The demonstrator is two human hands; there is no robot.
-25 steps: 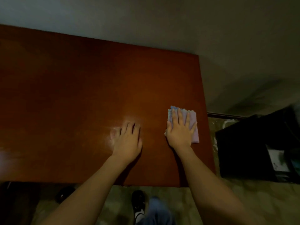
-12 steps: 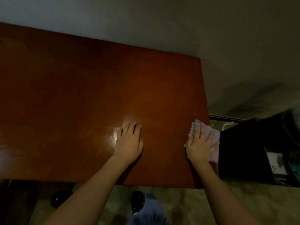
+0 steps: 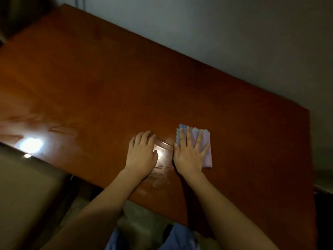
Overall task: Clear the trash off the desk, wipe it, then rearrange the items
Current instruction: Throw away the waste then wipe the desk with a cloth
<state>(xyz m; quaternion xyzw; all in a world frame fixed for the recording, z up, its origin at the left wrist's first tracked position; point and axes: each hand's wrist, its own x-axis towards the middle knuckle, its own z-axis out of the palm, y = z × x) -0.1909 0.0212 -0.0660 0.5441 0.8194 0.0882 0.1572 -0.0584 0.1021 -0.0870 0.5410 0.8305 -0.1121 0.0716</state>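
A broad reddish-brown wooden desk (image 3: 108, 83) with a glossy top fills most of the view, running diagonally from the upper left to the right edge, with a pale grey wall (image 3: 234, 33) behind its far side. Bright glare spots sit on the polished surface near the left front edge, and a smaller sheen with faint wet streaks shows between the two hands. Below the front edge lies a dim beige floor (image 3: 27, 195).

The left hand (image 3: 141, 156) rests palm down on the bare wood close to the front edge, fingers straight and held close together. Just beside it, the right hand (image 3: 189, 154) lies flat with fingers spread, pressing on a small folded lilac-and-blue cleaning cloth (image 3: 205, 141) with a scalloped edge. The cloth sits under the right palm and fingers, its far edge and right side sticking out beyond the fingertips, towards the desk's right half.
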